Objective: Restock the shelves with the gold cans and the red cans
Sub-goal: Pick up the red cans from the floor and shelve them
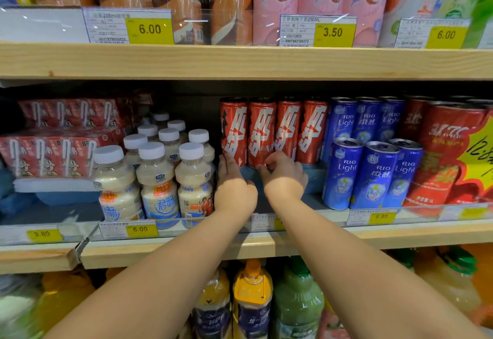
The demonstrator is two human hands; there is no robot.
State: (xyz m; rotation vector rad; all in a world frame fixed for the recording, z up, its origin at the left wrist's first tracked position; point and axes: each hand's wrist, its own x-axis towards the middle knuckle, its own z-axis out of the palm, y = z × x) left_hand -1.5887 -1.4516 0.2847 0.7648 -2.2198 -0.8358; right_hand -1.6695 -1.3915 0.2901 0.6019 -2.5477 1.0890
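Several slim red cans with white lettering stand in a row on a raised blue step at the back of the middle shelf. My left hand reaches in with its fingers lying flat against the base of the leftmost red can. My right hand is beside it, fingers curled at the foot of the second and third cans. Neither hand has a can lifted. No gold cans are in view.
White-capped milky bottles crowd the left of the hands and blue RIO Light cans the right. Red carton packs sit far left, large red tins far right. The wooden shelf edge carries price tags; juice bottles stand below.
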